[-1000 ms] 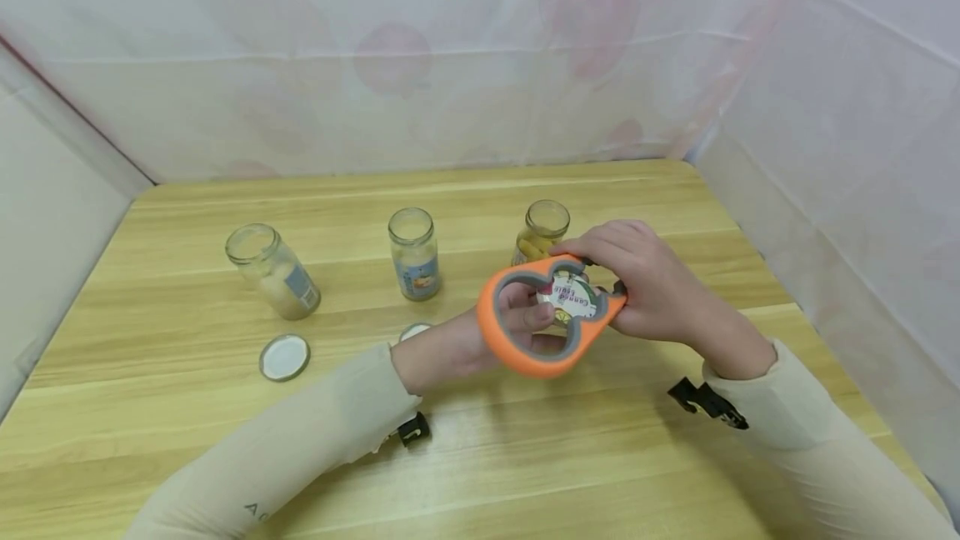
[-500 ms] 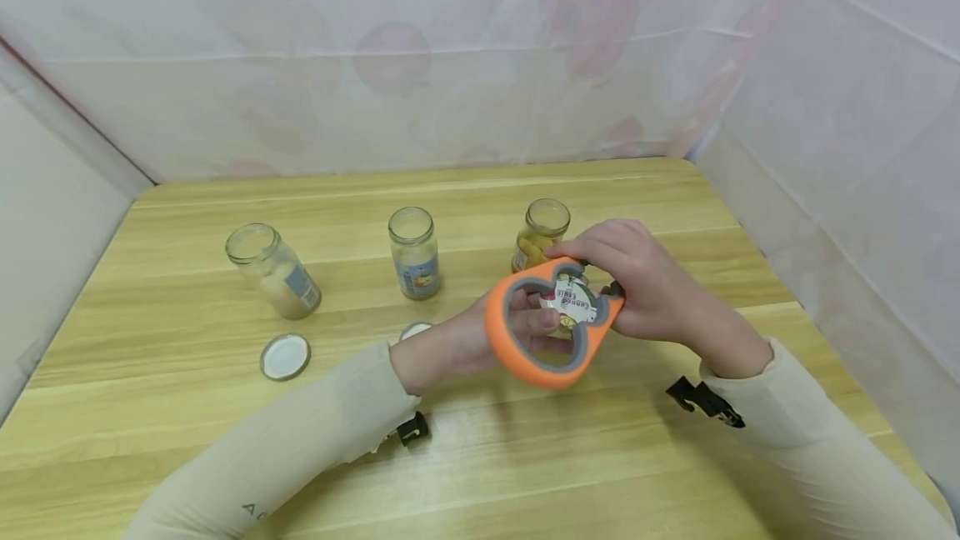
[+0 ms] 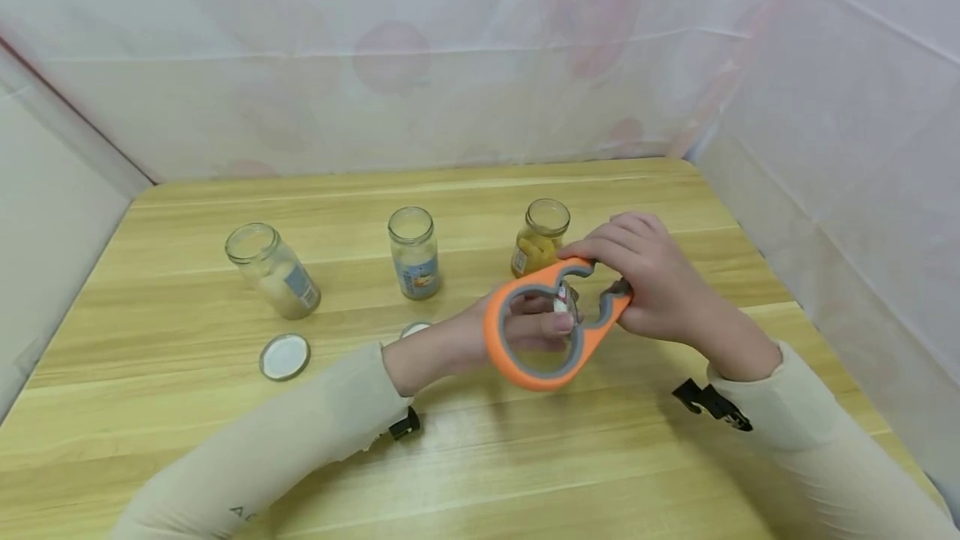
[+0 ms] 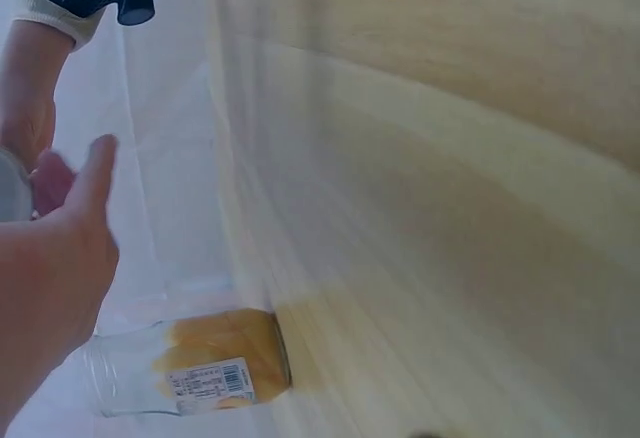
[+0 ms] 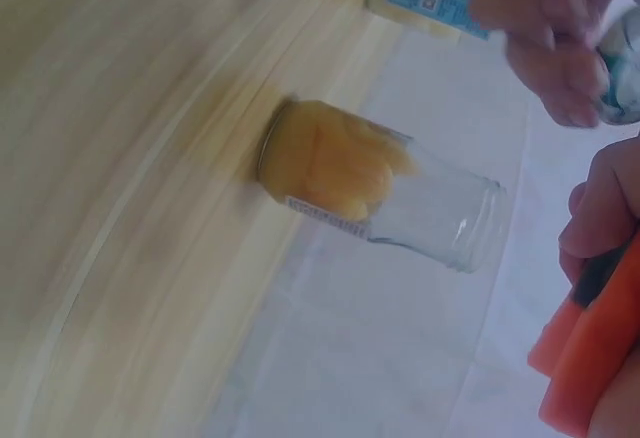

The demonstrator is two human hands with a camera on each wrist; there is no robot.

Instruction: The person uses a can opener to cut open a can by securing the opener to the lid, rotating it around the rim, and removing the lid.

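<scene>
My right hand [image 3: 651, 277] grips the handle ends of an orange jar opener [image 3: 497, 338] with a grey scalloped inner edge, raised over the table. Seen through the opener's loop, my left hand [image 3: 459, 342] pinches a printed jar lid [image 3: 564, 300], tilted nearly edge-on. Just behind the hands an uncapped glass jar [image 3: 537, 244] of yellow fruit stands upright; it shows whole in the right wrist view, and so does its barcode label [image 4: 212, 382] in the left wrist view. The lid [image 5: 622, 73] and the opener's orange handles [image 5: 590, 343] are partly cut off at the right wrist view's edge.
Two more uncapped glass jars stand to the left, a middle jar [image 3: 415, 265] with a blue label and a left jar [image 3: 279, 277] with pale contents. One lid [image 3: 285, 357] lies white side up; another lid [image 3: 415, 328] is partly behind the left forearm.
The lid in my left hand has turned from face-on to nearly edge-on and come away from the opener's grey notch. My right hand has shifted slightly with the opener.
</scene>
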